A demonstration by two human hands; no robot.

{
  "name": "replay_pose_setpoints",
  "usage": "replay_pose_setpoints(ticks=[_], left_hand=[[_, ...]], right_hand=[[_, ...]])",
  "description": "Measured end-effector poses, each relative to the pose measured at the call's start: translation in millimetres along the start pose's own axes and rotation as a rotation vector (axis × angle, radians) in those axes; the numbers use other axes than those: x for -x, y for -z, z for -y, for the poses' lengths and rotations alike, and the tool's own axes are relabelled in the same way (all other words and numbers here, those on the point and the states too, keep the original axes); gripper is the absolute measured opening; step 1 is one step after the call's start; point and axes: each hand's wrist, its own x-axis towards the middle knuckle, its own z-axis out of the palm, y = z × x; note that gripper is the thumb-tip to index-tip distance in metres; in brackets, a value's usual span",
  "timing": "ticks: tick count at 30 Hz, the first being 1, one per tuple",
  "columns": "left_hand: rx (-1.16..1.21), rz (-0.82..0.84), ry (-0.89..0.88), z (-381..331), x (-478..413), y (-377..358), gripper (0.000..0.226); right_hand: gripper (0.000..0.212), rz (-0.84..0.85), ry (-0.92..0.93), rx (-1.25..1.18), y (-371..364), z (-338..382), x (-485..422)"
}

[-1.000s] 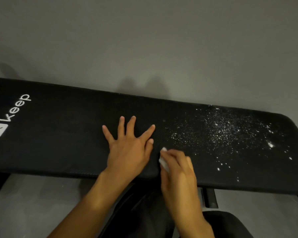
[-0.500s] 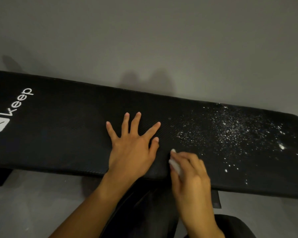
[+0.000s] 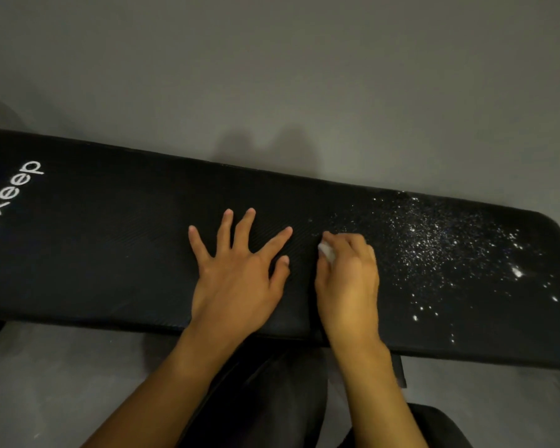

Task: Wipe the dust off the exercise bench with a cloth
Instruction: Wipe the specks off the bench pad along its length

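The exercise bench (image 3: 110,253) is braced by the left hand (image 3: 236,279), laid flat with fingers spread; a small white cloth (image 3: 326,251) is pinched in the right hand (image 3: 348,279) at the near margin of the dust (image 3: 440,247). Little wiping is judged done; the right end remains speckled up to both long edges, and clear padding is left there for sweeping.

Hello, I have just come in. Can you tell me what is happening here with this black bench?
A person is cleaning a black exercise bench. The left hand lies flat on the pad with fingers spread. The right hand is closed on a small white cloth and presses it on the pad, at the near edge of a patch of white dust. The dust covers the right part of the bench and is mostly not yet wiped.
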Motion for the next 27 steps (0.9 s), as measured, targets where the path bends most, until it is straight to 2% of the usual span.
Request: replay_pose_setpoints(ticks=[7,13,19,24,27], left_hand=[[-0.014,-0.011,-0.001,0,-1,-1,0.058],[-0.013,-0.019,0.003,-1,0,-3,0.056],[-0.012,-0.004,0.000,-1,0,0,0.059],[-0.008,-0.007,0.007,-2,1,-1,0.058],[-0.018,0.002,0.004,-1,2,-1,0.058]], right_hand=[[0.031,0.080,0.134,-0.066,13,6,37],[0.027,0.035,0.063,0.009,-19,9,-32],[0.030,0.116,0.187,-0.053,5,5,17],[0.025,0.041,0.101,0.049,-17,3,-44],[0.027,0.109,0.166,0.061,-17,10,-41]])
